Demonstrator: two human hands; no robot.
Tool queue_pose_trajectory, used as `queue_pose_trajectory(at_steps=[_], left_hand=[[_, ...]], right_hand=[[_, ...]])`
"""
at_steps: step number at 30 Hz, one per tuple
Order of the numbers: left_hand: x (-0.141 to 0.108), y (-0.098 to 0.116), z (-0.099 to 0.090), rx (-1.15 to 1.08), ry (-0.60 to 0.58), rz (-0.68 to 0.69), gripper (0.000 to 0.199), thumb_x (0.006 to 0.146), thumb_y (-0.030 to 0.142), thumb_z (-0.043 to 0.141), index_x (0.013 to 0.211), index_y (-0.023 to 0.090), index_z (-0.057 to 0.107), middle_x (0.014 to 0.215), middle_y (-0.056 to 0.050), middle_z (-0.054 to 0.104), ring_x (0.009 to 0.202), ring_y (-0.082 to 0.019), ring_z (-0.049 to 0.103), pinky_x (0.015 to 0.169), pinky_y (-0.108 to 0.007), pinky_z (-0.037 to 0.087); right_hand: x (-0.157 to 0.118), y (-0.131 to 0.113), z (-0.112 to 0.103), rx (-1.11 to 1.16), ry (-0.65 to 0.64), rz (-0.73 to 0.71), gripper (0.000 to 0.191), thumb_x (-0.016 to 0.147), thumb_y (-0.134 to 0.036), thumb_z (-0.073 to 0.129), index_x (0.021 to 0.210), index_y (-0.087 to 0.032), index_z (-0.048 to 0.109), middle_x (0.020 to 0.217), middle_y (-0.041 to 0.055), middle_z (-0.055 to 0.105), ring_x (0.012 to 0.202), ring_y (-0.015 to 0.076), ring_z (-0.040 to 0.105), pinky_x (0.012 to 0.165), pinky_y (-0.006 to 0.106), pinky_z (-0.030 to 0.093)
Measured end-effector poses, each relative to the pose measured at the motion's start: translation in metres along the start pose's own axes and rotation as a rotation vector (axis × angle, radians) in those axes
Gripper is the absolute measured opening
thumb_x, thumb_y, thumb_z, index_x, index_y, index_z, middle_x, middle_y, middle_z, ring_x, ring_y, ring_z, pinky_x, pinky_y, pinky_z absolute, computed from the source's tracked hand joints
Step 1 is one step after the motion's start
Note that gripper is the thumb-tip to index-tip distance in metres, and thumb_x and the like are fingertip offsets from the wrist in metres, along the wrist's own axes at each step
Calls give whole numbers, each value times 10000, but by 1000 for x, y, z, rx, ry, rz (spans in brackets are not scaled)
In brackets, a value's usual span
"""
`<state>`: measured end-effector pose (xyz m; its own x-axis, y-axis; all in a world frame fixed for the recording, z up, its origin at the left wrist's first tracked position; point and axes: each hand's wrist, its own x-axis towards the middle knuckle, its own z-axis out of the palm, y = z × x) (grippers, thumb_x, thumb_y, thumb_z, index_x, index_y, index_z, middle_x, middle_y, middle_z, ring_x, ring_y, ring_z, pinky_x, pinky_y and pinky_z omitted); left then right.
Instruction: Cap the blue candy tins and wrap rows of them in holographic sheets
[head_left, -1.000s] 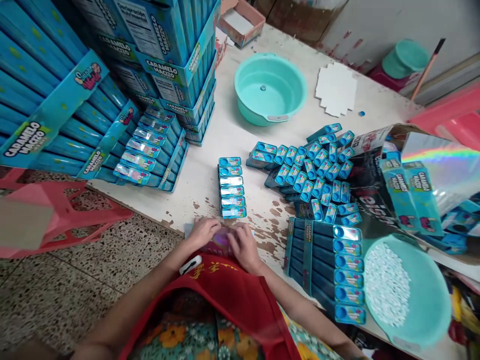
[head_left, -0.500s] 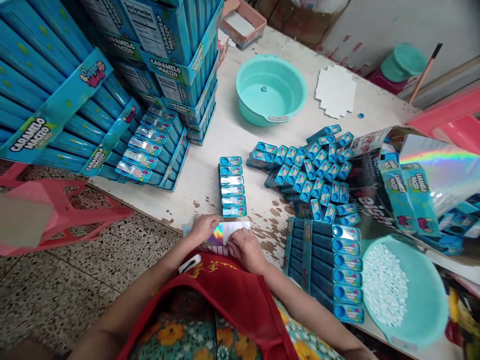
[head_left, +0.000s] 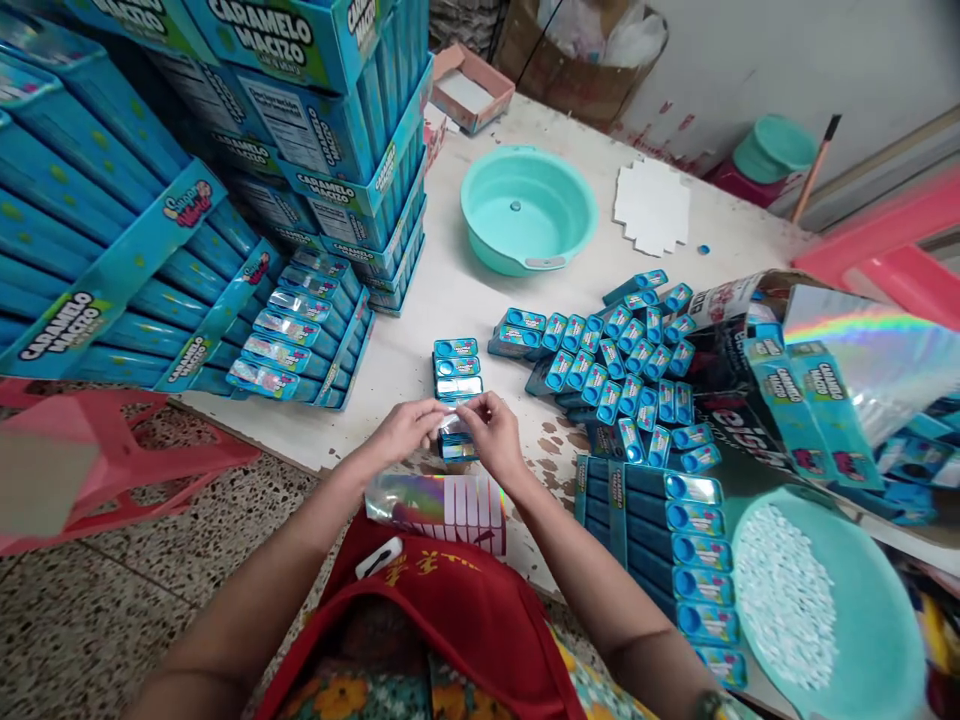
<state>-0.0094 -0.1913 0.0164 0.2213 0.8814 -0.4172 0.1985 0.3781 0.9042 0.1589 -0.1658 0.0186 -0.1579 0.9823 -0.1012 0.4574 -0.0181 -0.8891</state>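
Observation:
My left hand and my right hand meet over a short row of blue candy boxes. Both are closed in a pinch, with a small shiny clear sticker stretched between the fingertips. The fingers and the sticker hide the middle of the row; some boxes in it have a glossy strip across the top, while the far ones show a round blue spot. Below my hands, at the table's front edge, lies a curled rainbow-sheen sticker sheet with white rectangular outlines, partly against the red apron.
Tall stacks of filled blue display trays stand at the left. A turquoise basin sits behind the row. Many loose boxes cluster to the right, near another boxed tray, a basin of white pieces and a carton.
Both hands have risen from the sticker sheet to above the box row, now with a small sticker between them. The sheet lies uncovered at the table edge. The view has shifted slightly.

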Motion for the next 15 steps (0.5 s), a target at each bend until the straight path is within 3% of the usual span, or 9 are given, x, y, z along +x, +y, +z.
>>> queue_pose_trajectory(at_steps=[3, 7, 12, 15], left_hand=[[31, 3, -23, 110, 100, 107, 258, 824, 301, 439, 1038, 171, 505, 581, 61, 474, 547, -94, 467, 533, -201, 365], [63, 4, -38, 223, 189, 145, 155, 802, 250, 429, 935, 180, 466, 589, 66, 459, 558, -95, 434, 546, -204, 336], [83, -19, -27, 121, 251, 135, 140, 828, 267, 387, 948, 198, 396, 630, 60, 477, 561, -102, 474, 560, -214, 376], [86, -36, -13, 165, 325, -18, 183, 847, 276, 379, 1014, 199, 384, 654, 42, 515, 559, -122, 505, 567, -234, 390]], right_hand=[[33, 9, 18, -142, 181, -94, 131, 784, -314, 589, 716, -202, 581, 880, 48, 524, 893, 198, 498, 810, 340, 421], [67, 18, 33, -227, 248, -61, 109, 759, -270, 604, 686, -197, 569, 918, 64, 484, 962, 231, 454, 886, 386, 370], [80, 27, 40, -191, 240, 15, 79, 734, -206, 588, 675, -191, 538, 898, 65, 454, 932, 229, 455, 890, 383, 360], [81, 30, 41, -164, 230, 32, 48, 722, -181, 563, 703, -192, 521, 888, 57, 461, 927, 223, 454, 890, 380, 356]])
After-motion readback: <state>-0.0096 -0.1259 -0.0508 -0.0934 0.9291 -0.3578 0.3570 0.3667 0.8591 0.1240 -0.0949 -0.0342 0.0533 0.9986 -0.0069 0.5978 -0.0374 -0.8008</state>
